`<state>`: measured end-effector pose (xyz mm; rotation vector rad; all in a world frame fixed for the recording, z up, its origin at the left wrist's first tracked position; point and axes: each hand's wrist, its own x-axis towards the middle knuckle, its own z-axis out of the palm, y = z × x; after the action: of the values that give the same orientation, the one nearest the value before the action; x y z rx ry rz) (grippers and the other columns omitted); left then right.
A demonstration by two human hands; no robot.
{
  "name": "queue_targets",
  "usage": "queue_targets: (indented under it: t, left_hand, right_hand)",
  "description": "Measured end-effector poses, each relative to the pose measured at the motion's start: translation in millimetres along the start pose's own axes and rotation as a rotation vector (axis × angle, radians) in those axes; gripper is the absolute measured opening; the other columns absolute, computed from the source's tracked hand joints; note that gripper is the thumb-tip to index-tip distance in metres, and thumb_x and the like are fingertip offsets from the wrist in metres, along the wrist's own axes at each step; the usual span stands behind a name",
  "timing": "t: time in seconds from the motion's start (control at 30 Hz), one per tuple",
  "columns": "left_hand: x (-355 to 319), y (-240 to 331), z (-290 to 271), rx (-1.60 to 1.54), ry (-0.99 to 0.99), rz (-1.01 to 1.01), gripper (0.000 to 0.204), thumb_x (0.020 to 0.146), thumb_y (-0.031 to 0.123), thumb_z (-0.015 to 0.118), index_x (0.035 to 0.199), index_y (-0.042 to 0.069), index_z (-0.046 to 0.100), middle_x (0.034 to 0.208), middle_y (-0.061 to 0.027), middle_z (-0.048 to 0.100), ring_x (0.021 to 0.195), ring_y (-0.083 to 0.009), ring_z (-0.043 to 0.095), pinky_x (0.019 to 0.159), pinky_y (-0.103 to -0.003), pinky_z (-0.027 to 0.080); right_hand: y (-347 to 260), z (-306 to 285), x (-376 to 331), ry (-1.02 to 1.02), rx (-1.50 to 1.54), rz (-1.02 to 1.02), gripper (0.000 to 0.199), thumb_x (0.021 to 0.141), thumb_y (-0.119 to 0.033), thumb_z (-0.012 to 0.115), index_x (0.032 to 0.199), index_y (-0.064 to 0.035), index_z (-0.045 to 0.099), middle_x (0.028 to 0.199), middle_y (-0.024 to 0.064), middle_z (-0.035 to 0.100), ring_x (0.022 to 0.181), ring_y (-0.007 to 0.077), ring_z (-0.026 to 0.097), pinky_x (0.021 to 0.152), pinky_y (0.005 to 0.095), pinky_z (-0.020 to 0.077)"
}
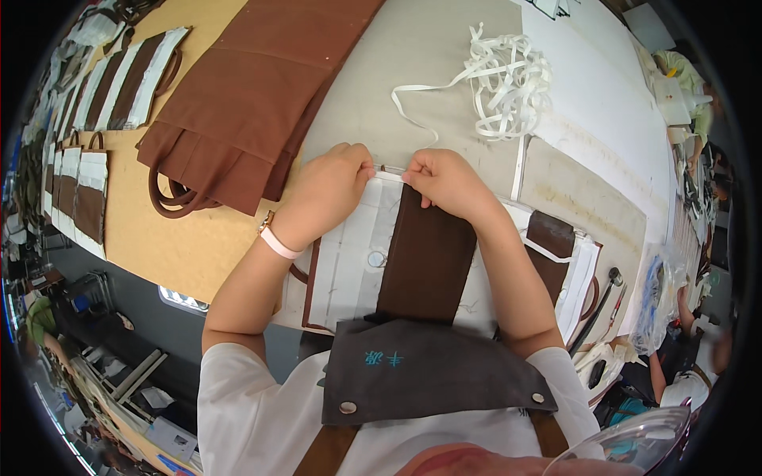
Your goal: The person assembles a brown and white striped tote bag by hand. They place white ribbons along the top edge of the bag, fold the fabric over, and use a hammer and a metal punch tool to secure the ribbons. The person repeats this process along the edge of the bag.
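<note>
Fingers of your left hand (332, 184) and right hand (444, 181) are pinched shut on the top edge of the brown-and-white bag panel (413, 254), keeping it flat on the worktable (413, 71).

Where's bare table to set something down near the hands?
Free: the grey tabletop between the brown fabric stack and the white tape tangle. Also the tan board left of the left hand. Crowded: right of the right hand, tools.
</note>
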<state>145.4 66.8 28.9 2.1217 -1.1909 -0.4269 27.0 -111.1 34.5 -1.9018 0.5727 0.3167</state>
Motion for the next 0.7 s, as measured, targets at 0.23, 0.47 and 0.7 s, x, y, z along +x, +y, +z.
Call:
queue_targets:
  t: [0.23,0.47,0.7]
  left_hand:
    - [3.5,3.3,4.1,0.05,0.016,-0.035,0.014,0.088,0.012,0.066,0.082,0.002,0.059,0.074,-0.0123,0.062,0.064,-0.0282,0.059,0.06,-0.039,0.046]
    - [3.7,0.8,5.2,0.018,0.03,-0.026,0.016,0.086,0.012,0.068,0.079,0.002,0.058,0.07,-0.011,0.061,0.06,-0.0257,0.057,0.057,-0.037,0.045]
    - [4.2,0.6,3.4,0.018,-0.009,-0.048,0.013,0.086,0.011,0.068,0.081,0.002,0.06,0.072,-0.0101,0.062,0.06,-0.0229,0.057,0.057,-0.034,0.045]
  right_hand:
    - [1.6,2.0,-3.1,0.039,0.059,-0.012,0.018,0.09,-0.012,0.063,0.076,-0.0018,0.058,0.06,-0.0003,0.054,0.053,0.0087,0.055,0.049,0.0259,0.0417]
    - [1.5,4.2,-5.4,0.073,0.009,-0.046,0.018,0.089,-0.011,0.064,0.075,-0.001,0.057,0.058,0.0004,0.053,0.052,0.0091,0.054,0.05,0.0269,0.0413]
    - [2.9,3.8,-4.7,0.075,-0.012,-0.07,0.018,0.089,-0.011,0.065,0.075,-0.001,0.057,0.058,0.0011,0.053,0.052,0.0096,0.055,0.05,0.0274,0.0414]
